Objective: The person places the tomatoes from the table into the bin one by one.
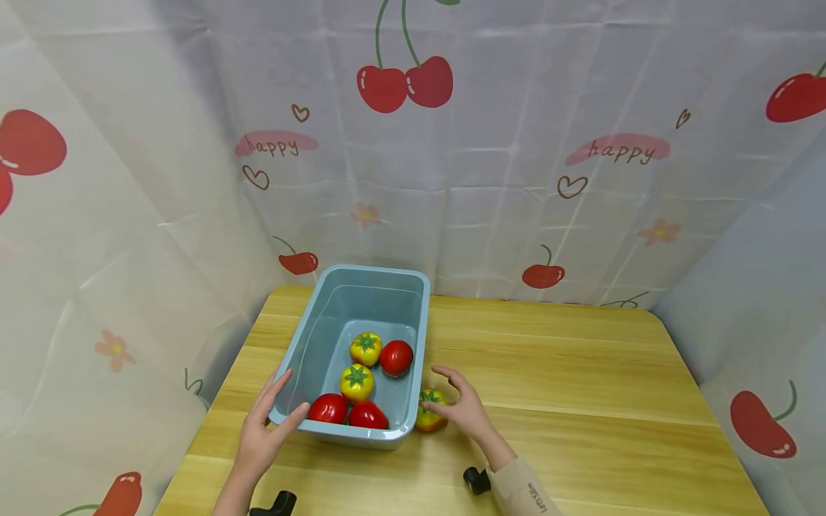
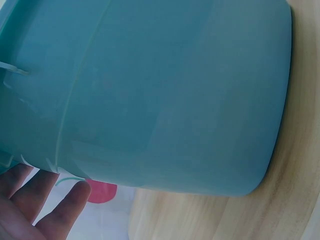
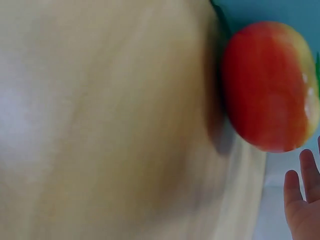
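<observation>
A grey-blue plastic bin (image 1: 422, 308) stands on the left part of the table. My left hand (image 1: 261, 430) holds its near left corner, with thumb and fingers spread at the rim; in the left wrist view, the fingers (image 2: 70, 207) are at the bin's outer side. Inside lie two yellow toy tomatoes (image 1: 357, 383) with green leafy tops and several red round fruits (image 1: 396, 357). Outside, against the right wall, sits another yellow-and-red toy tomato (image 1: 430, 419). My right hand (image 1: 467, 412) hovers beside it, fingers extended, thumb over its top; in the right wrist view this tomato (image 3: 270, 87) shows its red side.
The wooden table (image 1: 555, 373) extends to the right of the bin. A cherry-print curtain (image 1: 490, 179) hangs behind and along both sides. Small black devices (image 1: 477, 481) show near both wrists.
</observation>
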### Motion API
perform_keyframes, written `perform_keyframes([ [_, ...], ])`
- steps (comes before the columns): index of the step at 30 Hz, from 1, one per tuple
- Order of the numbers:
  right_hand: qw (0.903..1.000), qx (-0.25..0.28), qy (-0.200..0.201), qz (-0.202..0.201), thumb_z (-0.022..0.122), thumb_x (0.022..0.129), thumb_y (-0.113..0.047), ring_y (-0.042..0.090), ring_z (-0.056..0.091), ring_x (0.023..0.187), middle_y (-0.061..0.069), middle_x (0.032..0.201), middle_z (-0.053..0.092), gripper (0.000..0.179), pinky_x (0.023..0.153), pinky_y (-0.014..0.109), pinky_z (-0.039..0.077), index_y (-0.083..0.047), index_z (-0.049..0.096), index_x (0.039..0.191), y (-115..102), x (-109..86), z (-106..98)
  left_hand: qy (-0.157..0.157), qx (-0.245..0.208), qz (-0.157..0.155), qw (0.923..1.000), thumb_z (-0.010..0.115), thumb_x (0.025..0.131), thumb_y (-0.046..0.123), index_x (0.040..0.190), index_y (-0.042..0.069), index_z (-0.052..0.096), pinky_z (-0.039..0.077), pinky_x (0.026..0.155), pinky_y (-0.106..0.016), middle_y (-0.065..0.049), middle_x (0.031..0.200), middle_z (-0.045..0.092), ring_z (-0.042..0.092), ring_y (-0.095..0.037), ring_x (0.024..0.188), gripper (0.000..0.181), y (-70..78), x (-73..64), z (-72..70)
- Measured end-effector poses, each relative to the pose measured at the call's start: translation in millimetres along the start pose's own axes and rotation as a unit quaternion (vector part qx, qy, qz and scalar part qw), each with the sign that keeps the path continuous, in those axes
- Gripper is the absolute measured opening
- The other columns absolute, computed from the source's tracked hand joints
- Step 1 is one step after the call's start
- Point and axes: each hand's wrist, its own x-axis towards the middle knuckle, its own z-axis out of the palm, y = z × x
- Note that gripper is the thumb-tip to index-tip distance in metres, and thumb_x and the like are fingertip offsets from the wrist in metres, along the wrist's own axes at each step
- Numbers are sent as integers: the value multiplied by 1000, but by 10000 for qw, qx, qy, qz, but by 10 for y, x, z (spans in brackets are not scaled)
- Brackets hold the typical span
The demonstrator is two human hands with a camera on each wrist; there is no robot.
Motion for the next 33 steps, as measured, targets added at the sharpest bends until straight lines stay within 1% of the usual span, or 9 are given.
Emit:
perform_keyframes([
  [9, 9999, 108, -66, 95, 81, 71, -9, 40, 38, 126, 16, 135, 48, 67, 104, 54, 27, 1, 51, 130, 161, -41, 80, 17, 9, 1, 10000, 69, 87, 26, 142, 22, 43, 35, 92, -65, -8, 153, 22, 25, -37, 135, 62, -16, 3, 3],
  [11, 9998, 167, -68, 92, 82, 70, -7, 41, 40, 123, 17, 134, 49, 68, 102, 54, 31, 1, 51, 130, 224, -44, 105, 6, 22, -7, 10000, 69, 87, 27, 143, 22, 42, 34, 92, -65, -8, 153, 22, 25, -37, 135, 62, -16, 3, 2],
  [13, 9998, 187, -94, 70, 83, 69, -7, 38, 45, 117, 17, 133, 49, 71, 97, 49, 37, -1, 50, 131, 331, -39, 138, -1, 13, -10, 10000, 69, 87, 27, 143, 22, 42, 34, 92, -66, -8, 153, 21, 25, -36, 135, 62, -14, 2, 2],
  [16, 9997, 144, -166, 83, 85, 68, -15, 30, 50, 110, 13, 131, 50, 75, 91, 41, 43, -8, 49, 133, 506, -34, 179, 0, -4, 13, 10000, 69, 87, 26, 142, 23, 43, 34, 92, -66, -9, 153, 22, 25, -36, 135, 62, -10, 0, 2],
  [19, 9997, 13, -208, -94, 85, 68, -24, 25, 51, 108, 10, 129, 51, 76, 91, 37, 43, -12, 49, 133, 651, -34, 209, 7, -29, 38, 10000, 69, 86, 26, 142, 23, 43, 34, 91, -66, -9, 153, 22, 25, -36, 135, 62, -4, -2, 2],
  [21, 9992, -67, -216, -325, 85, 69, -25, 25, 52, 106, 12, 127, 51, 75, 91, 36, 44, -10, 49, 133, 699, -40, 220, -4, -50, 29, 10000, 69, 86, 26, 142, 23, 43, 33, 92, -66, -8, 153, 22, 25, -35, 135, 62, 0, -3, 1],
  [23, 9988, -94, -208, -438, 85, 69, -24, 26, 52, 107, 13, 126, 51, 74, 91, 35, 44, -9, 49, 132, 726, -44, 227, -17, -64, 13, 10000, 69, 86, 26, 142, 23, 43, 33, 92, -66, -8, 153, 21, 24, -35, 136, 62, 4, -5, 0],
  [30, 9998, 123, -144, 51, 86, 67, -17, 26, 50, 110, 11, 129, 52, 76, 95, 36, 41, -10, 50, 133, 643, -29, 183, -26, -54, -13, 10000, 69, 86, 27, 142, 24, 43, 32, 92, -67, -8, 153, 21, 24, -35, 136, 62, 4, -6, 0],
  [33, 9999, 136, -69, 79, 86, 67, -14, 27, 50, 110, 12, 129, 51, 76, 94, 38, 42, -9, 50, 134, 594, -8, 134, -17, -51, -7, 10000, 69, 86, 27, 142, 23, 43, 33, 92, -66, -9, 153, 21, 24, -36, 135, 62, -1, -4, 1],
])
